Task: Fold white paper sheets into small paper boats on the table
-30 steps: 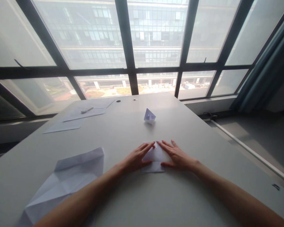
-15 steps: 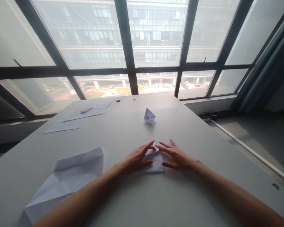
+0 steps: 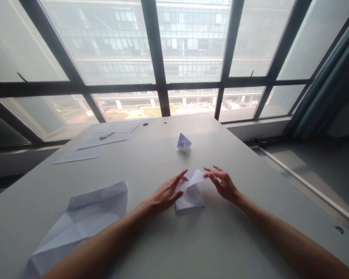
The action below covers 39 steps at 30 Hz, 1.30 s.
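Note:
A small folded white paper lies on the grey table in front of me. My left hand rests flat on its left side, fingers stretched toward its top edge. My right hand is raised at the paper's right and pinches its upper right corner, lifting that flap off the table. Farther back stands a finished small paper boat, apart from both hands.
A large creased white sheet lies at the near left. Flat sheets and a white marker sit at the far left by the window. The table's right edge drops to the floor; a curtain hangs at right.
My right hand has lifted off the paper and moved right, pulling up its upper right corner. The left hand has stayed pressed on the paper's left side.

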{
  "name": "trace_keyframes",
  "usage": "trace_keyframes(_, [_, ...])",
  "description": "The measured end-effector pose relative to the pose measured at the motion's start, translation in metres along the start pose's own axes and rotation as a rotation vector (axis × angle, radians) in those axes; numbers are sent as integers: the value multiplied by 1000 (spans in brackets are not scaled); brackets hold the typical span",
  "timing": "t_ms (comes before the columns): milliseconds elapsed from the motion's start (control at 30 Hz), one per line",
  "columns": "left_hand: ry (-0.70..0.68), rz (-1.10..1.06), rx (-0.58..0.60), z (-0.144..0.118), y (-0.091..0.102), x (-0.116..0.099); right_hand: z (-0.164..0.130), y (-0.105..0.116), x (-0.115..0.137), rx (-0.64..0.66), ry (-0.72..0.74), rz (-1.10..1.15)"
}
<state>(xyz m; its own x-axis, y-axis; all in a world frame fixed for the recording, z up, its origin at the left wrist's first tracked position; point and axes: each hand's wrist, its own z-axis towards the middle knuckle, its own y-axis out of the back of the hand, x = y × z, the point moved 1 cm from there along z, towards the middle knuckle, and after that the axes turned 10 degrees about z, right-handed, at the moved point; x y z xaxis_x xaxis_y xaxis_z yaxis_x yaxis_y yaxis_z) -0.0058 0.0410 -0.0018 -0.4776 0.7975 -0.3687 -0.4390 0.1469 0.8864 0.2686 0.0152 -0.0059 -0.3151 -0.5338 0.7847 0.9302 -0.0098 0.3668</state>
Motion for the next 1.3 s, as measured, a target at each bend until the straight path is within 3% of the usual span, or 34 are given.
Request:
trace_keyframes(100, [2,68,1,4,4,-4,3,10,-12,-225,-130,129])
trace_keyframes(200, [17,185,-1,6,5,-9,5,18,-23,-298,-228,202])
trace_keyframes(300, [21,282,16,5,5,-13,6,21,-24,-242,-240,62])
trace_keyframes(400, [-11,331,54,4,3,-14,2,14,-9,-165,-68,-191])
trace_keyframes(467, [-52,331,89,4,1,-12,-2,4,4,-31,51,-311])
trace_keyframes(533, [-79,319,130,3,-1,-9,-6,-7,15,182,105,-377])
trace_keyframes(633, [-60,322,176,3,-5,-4,-9,-19,18,439,74,-442])
trace_keyframes(733, [-40,344,217,3,-7,-1,-10,-21,11,552,-1,-470])
trace_keyframes(1133, [-76,349,308,1,-4,-6,-5,-13,2,572,-63,-507])
trace_keyframes(1300, [-31,390,291,2,-5,-8,-3,-12,-4,479,-73,-588])
